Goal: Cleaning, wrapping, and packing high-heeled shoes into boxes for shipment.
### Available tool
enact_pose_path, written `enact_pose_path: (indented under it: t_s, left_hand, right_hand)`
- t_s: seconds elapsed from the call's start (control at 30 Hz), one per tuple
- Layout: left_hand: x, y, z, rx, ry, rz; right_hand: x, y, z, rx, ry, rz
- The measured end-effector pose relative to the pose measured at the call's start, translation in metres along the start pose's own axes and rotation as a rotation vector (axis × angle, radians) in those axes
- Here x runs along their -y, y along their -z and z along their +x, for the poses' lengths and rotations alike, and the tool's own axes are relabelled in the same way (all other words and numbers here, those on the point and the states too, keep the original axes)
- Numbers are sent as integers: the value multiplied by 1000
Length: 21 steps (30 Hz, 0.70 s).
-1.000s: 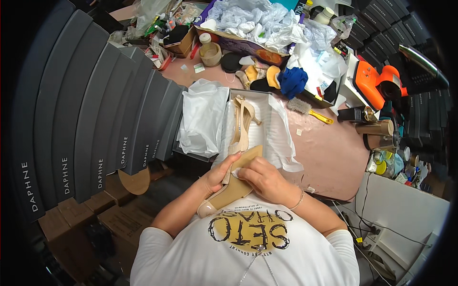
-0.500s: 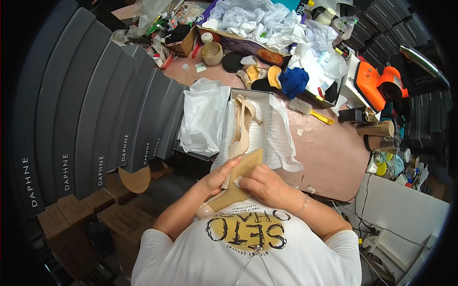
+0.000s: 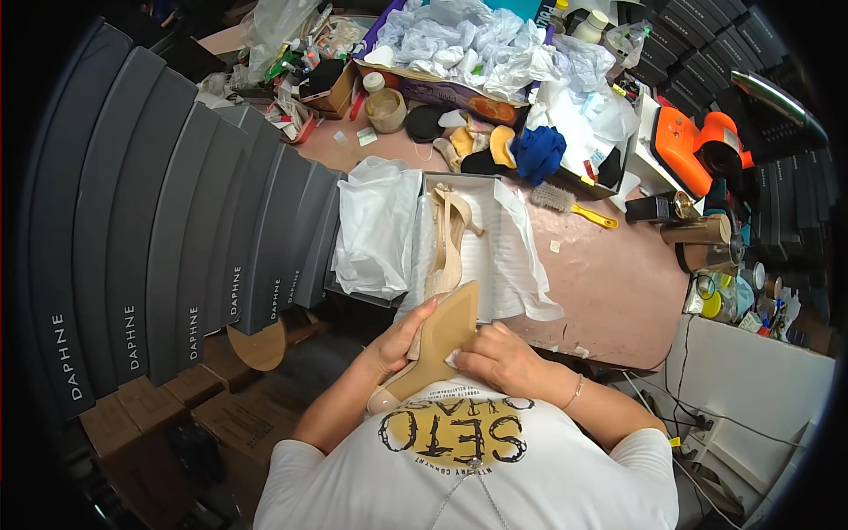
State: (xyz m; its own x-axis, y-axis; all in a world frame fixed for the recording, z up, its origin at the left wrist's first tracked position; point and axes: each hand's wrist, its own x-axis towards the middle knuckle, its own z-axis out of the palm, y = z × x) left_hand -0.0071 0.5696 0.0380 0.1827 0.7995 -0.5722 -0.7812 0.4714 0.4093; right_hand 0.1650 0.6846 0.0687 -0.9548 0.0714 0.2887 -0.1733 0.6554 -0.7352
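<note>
A beige high-heeled shoe (image 3: pixel 448 329) is held close to my chest, its tan sole facing up. My left hand (image 3: pixel 396 347) grips it along the left side, fingers and thumb closed around it. My right hand (image 3: pixel 508 362) pinches a small white wad (image 3: pixel 453 359), perhaps tissue or cloth, against the sole's right edge near the arch. Just beyond, the matching shoe (image 3: pixel 449 252) lies in an open shoebox (image 3: pixel 464 183). White tissue paper (image 3: pixel 378 225) spills over the box's left side, and more hangs over its right.
Dark grey shoeboxes (image 3: pixel 172 221) are stacked on the left. On the pink table (image 3: pixel 609 291) lie a yellow-handled brush (image 3: pixel 574 206), a blue cloth (image 3: pixel 539 155) and a jar (image 3: pixel 385 108). Behind them stands a carton of crumpled plastic (image 3: pixel 468 44). An orange device (image 3: pixel 682 152) sits at right.
My right hand has slid the white wad from the middle of the sole to its right edge, slightly lower. The shoe is turned a little more upright in my left hand.
</note>
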Motion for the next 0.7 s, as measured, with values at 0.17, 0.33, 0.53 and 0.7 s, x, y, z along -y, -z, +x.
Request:
enact_pose_path:
  t_s: [0.17,0.33,0.53,0.7]
  left_hand:
    - [-4,4,-2,36,76,-84]
    - [-5,0,1,-2,-37,-26]
    - [-2,0,3,-25,-72,-44]
    - [-3,0,6,-21,-91,11]
  right_hand:
    - [-9,-4,23,-42,-17,2]
    - [-7,-1,-1,-41,-46,9]
    - [-8,-15,5,-197,-158,-45]
    - [-24,-6,18,-307,-229,-145]
